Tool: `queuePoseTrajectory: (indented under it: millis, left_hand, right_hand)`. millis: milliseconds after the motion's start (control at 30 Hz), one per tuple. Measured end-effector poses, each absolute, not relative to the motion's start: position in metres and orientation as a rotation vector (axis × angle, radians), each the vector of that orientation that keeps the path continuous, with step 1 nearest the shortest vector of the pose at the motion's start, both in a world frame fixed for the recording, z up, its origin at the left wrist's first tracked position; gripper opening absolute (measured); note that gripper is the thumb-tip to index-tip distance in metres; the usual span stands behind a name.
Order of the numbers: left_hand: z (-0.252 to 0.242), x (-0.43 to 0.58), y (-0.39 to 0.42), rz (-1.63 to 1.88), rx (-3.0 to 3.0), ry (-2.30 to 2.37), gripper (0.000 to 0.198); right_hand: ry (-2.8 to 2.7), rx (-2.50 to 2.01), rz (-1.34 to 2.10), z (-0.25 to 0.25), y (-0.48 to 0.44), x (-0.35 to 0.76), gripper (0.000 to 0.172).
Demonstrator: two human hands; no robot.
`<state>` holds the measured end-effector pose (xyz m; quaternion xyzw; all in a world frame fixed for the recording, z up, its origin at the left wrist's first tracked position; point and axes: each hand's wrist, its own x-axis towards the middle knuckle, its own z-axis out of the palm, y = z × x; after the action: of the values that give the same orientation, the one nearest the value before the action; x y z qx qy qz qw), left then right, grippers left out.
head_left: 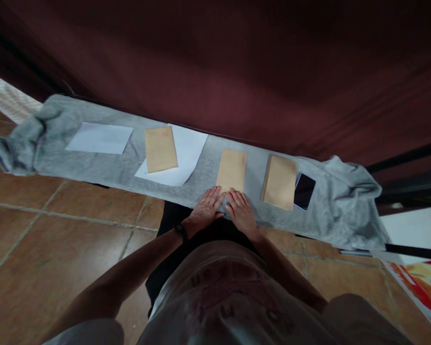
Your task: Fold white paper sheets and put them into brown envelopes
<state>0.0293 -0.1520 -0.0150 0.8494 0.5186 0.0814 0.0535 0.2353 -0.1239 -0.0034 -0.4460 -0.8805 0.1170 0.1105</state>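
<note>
A tan paper envelope (232, 167) with small red print lies flat in front of me. At its near end, my left hand (207, 207) rests palm down, fingers stretched out and tips by the lower left corner. Beside it, my right hand (241, 211) lies flat with fingertips on the envelope's near edge. Neither hand grasps anything. To the right sits a stack of similar envelopes (280, 182). Another envelope (161, 149) lies on the left, on top of a white sheet of paper (190, 148).
A grey cloth (122, 167) covers the narrow table and bunches at both ends. More white paper (100, 137) lies far left. A dark-screened phone (304, 191) touches the envelope stack's right side. A dark red curtain (215, 96) hangs along the back edge.
</note>
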Motion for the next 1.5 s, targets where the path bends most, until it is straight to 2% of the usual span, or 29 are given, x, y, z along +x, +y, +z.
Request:
queuePoseTrajectory:
  millis: [167, 600, 1133, 1500]
  left_hand:
    - [-0.011, 0.031, -0.152, 0.260, 2.570, 1.586, 0.077]
    - [0.003, 0.056, -0.143, 0.323, 2.458, 1.766, 0.067]
    - [-0.004, 0.085, -0.042, 0.299, 2.369, 1.754, 0.063]
    - [-0.011, 0.089, 0.000, 0.313, 2.375, 1.775, 0.068]
  right_hand:
    - [-2.569, -1.385, 0.250, -0.010, -0.122, 0.234, 0.057]
    - [-2.494, -1.507, 0.209, -0.009, -0.104, 0.239, 0.052]
    - [-2.350, -1.374, 0.263, -0.018, -0.102, 0.244, 0.041]
    - [-2.369, -1.422, 0.324, -0.012, -0.102, 0.243, 0.043]
